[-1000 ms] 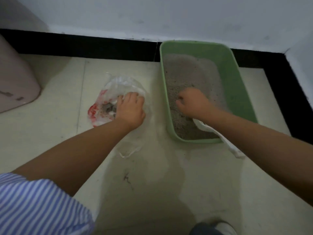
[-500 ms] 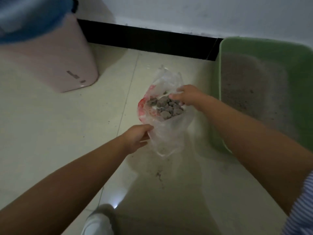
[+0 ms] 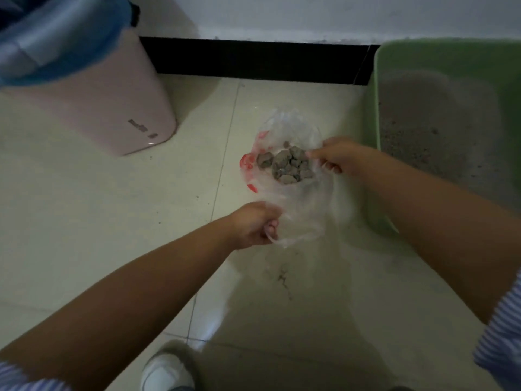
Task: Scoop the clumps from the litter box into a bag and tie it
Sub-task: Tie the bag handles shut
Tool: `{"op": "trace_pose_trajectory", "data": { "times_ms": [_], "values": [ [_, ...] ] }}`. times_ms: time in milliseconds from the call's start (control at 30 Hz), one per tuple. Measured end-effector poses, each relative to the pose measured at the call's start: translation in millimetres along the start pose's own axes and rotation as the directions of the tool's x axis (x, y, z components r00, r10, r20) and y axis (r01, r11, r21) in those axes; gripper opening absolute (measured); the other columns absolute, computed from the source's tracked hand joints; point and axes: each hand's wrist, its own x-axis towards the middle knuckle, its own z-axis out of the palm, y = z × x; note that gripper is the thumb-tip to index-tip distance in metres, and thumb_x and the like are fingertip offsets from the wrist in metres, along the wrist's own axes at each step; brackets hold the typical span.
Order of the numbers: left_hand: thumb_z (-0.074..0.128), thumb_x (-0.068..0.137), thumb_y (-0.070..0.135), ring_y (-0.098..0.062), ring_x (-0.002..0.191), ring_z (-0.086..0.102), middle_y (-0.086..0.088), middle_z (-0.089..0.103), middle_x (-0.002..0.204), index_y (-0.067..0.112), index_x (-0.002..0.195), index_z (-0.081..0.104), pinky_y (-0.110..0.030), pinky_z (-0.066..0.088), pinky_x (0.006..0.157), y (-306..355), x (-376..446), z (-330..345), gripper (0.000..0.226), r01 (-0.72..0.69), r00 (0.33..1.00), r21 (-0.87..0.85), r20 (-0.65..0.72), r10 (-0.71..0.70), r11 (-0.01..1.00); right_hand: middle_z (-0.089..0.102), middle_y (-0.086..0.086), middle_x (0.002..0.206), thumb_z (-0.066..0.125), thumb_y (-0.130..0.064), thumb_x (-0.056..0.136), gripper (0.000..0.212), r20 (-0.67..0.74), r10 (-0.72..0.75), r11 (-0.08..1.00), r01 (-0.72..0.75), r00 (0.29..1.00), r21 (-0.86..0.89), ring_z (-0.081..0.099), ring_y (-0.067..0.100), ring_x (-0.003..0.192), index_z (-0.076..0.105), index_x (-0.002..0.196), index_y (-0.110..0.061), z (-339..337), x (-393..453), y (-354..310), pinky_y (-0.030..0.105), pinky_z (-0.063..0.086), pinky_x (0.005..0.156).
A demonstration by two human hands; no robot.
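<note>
**Bag held open by both handles, ready for tying**

The left hand grips the bag handle at 6 o'clock; the right hand pinches the rim at 3 o'clock, probably gathering it. Clumps sit inside; the litter box stands just right

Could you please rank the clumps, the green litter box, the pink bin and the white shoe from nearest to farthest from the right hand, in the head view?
From the right hand, gripping the bag's rim:
1. Clumps, just to its left, inside the bag.
2. Green litter box, close on its right.
3. Pink bin, far left by the wall.
4. White shoe, at the bottom edge; clearly last.
</note>
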Motion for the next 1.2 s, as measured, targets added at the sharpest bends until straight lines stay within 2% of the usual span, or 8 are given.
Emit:
{"op": "trace_pose_trajectory", "data": {
  "times_ms": [67, 200, 400, 633, 800, 933, 1067, 1200],
  "values": [
    [0.041, 0.097, 0.005, -0.003, 0.025, 0.025, 0.007, 0.031, 0.035, 0.016, 0.074, 0.040, -0.012, 0.030, 0.039, -0.3, -2.8, -10.0, 0.025, -0.008, 1.000, 0.000, -0.006, 0.008, 1.000, 0.049, 0.009, 0.071, 0.058, -0.023, 0.089, 0.029, -0.008, 0.014, 0.994, -0.015, 1.000, -0.107, 0.038, 0.016, 0.055, 0.050, 0.067, -0.005, 1.5, 2.0, -1.3, 0.024, 0.030, 0.047],
    [0.038, 0.095, 0.005, -0.003, 0.023, 0.016, 0.010, 0.020, 0.031, 0.018, 0.068, 0.036, -0.005, 0.019, 0.032, 4.2, -14.6, -47.8, 0.031, -0.088, 0.988, -0.084, -0.132, 0.077, 0.993, 0.050, 0.005, 0.098, 0.059, -0.019, 0.087, 0.021, -0.049, -0.095, 0.994, 0.098, 0.994, 0.044, 0.046, 0.018, 0.090, 0.057, 0.106, -0.010, 10.5, 1.7, -14.0, 0.022, 0.037, 0.059],
    [0.044, 0.094, 0.005, -0.002, 0.024, 0.020, 0.009, 0.023, 0.030, 0.018, 0.060, 0.031, -0.007, 0.017, 0.033, -0.7, -21.8, -95.3, 0.039, -0.281, 0.922, -0.201, -0.329, 0.205, 0.939, 0.047, -0.003, 0.071, 0.054, -0.020, 0.091, 0.022, -0.005, -0.185, 0.838, 0.161, 0.983, 0.522, 0.050, 0.006, 0.061, 0.046, 0.071, -0.018, 27.3, 10.5, -48.4, 0.018, 0.039, 0.053],
    [0.039, 0.085, -0.017, -0.008, 0.055, 0.039, 0.013, 0.047, 0.039, 0.017, 0.057, 0.029, -0.020, 0.034, 0.057, 15.9, -26.5, -94.8, 0.044, -0.517, 0.805, -0.248, -0.466, 0.366, 0.819, 0.036, 0.003, 0.043, 0.052, -0.017, 0.092, 0.036, 0.131, 0.072, 0.966, -0.102, 0.989, 0.238, 0.028, 0.006, 0.019, 0.039, 0.058, -0.012, 45.1, 23.4, -50.3, 0.005, 0.021, 0.028],
    [0.041, 0.085, -0.013, -0.012, 0.064, 0.052, 0.007, 0.062, 0.053, 0.011, 0.066, 0.045, -0.023, 0.040, 0.063, 43.5, -25.8, -75.7, 0.031, -0.567, 0.809, -0.312, -0.383, 0.445, 0.762, 0.046, 0.007, 0.066, 0.050, -0.010, 0.086, 0.020, 0.026, -0.028, 0.957, 0.019, 0.999, 0.288, 0.045, 0.017, 0.062, 0.050, 0.066, -0.010, 33.6, 14.4, -44.3, 0.020, 0.038, 0.051],
    [0.048, 0.087, -0.004, -0.010, 0.055, 0.061, -0.001, 0.062, 0.058, 0.003, 0.068, 0.052, -0.023, 0.045, 0.068, 69.8, -29.5, -63.3, 0.021, -0.590, 0.807, -0.436, -0.321, 0.495, 0.680, 0.057, -0.003, 0.045, 0.050, -0.005, 0.061, 0.027, 0.106, -0.296, 0.602, 0.099, 0.949, 0.793, 0.055, 0.013, 0.047, 0.057, 0.037, -0.013, 0.9, -5.1, -38.8, 0.014, 0.043, 0.046],
    [0.047, 0.089, -0.002, -0.011, 0.059, 0.055, -0.003, 0.057, 0.061, 0.005, 0.064, 0.052, -0.023, 0.042, 0.067, 98.8, -40.0, -45.4, 0.027, -0.619, 0.778, -0.457, -0.247, 0.577, 0.639, 0.064, 0.001, 0.049, 0.082, -0.021, 0.008, 0.037, 0.026, -0.431, 0.376, 0.154, 0.902, 0.914, 0.062, 0.013, 0.048, 0.058, 0.034, -0.012, -19.0, -27.1, -31.4, 0.016, 0.052, 0.050],
    [0.046, 0.091, -0.002, -0.009, 0.054, 0.052, 0.002, 0.054, 0.044, 0.010, 0.050, 0.049, -0.023, 0.044, 0.069, 124.2, -49.7, -25.1, 0.043, -0.642, 0.733, -0.524, -0.206, 0.648, 0.560, 0.047, -0.002, 0.033, 0.055, 0.004, 0.073, 0.041, -0.191, -0.266, 0.303, 0.271, 0.945, 0.914, 0.049, 0.012, 0.039, 0.053, 0.036, -0.014, -44.1, -44.2, -37.7, 0.019, 0.042, 0.045]
  ]
}}
